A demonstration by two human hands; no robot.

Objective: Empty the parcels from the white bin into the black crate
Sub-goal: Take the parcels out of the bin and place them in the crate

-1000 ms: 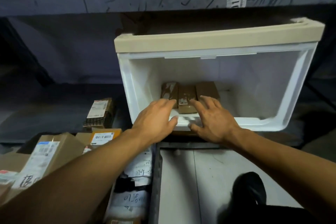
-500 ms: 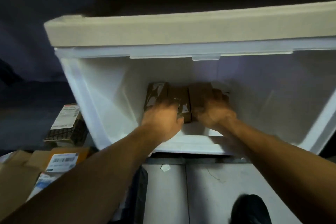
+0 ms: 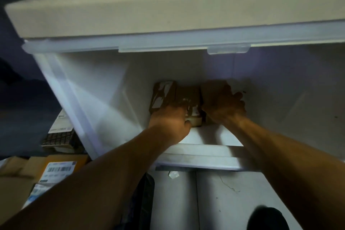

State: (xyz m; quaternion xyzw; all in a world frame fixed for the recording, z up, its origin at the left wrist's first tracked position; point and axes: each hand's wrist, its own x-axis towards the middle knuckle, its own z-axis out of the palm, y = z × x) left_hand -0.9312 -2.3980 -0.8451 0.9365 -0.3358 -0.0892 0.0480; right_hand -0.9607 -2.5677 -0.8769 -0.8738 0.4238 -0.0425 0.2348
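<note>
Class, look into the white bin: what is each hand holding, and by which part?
The left hand grips the near ends of the brown parcels. The right hand lies over the rightmost parcel's near end; whether it grips cannot be told.

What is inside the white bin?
Three brown parcels lie side by side in the white bin. The left hand and right hand cover their near ends; anything underneath is hidden.

- My left hand (image 3: 169, 123) covers the near ends of the brown parcels (image 3: 187, 95); its fingertips are hidden from me.
- My right hand (image 3: 223, 105) is motion-blurred, its grip unclear.
- The white bin (image 3: 130, 22) runs off past the right edge.
</note>
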